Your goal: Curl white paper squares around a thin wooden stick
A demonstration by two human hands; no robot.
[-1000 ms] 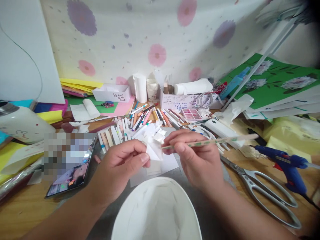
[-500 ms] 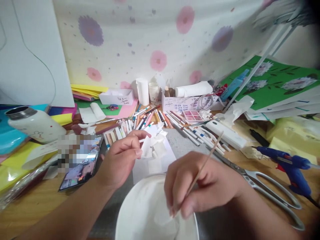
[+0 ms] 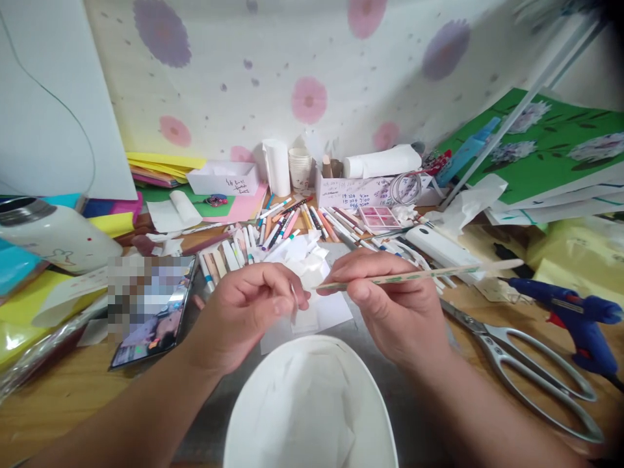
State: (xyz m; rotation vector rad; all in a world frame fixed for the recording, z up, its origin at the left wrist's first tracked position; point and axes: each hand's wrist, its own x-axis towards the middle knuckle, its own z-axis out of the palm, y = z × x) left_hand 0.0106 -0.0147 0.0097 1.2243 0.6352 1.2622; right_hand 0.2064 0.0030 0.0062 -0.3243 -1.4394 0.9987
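Note:
My left hand (image 3: 263, 305) is closed in a pinch on a small piece of thin white paper (image 3: 294, 305), seen nearly edge-on. My right hand (image 3: 390, 299) grips a thin wooden stick (image 3: 419, 275) with greenish marks; it lies almost level, its left tip close to the paper piece and its other end pointing right. Below both hands stands a white round container (image 3: 312, 403) with whitish, wrinkled contents. Behind the hands, small white paper scraps (image 3: 309, 257) lie on a white sheet (image 3: 334, 311).
A phone (image 3: 156, 312) and a white bottle (image 3: 58, 234) are at the left. Large scissors (image 3: 511, 351) and a blue glue gun (image 3: 570, 318) lie at the right. Many markers (image 3: 283, 227), paper cups (image 3: 299, 168) and a pink palette (image 3: 379, 218) sit farther back.
My right hand has risen out of the container's area, and the stick has swung from steep to nearly level. The paper in my left hand has turned edge-on. The view has shifted slightly.

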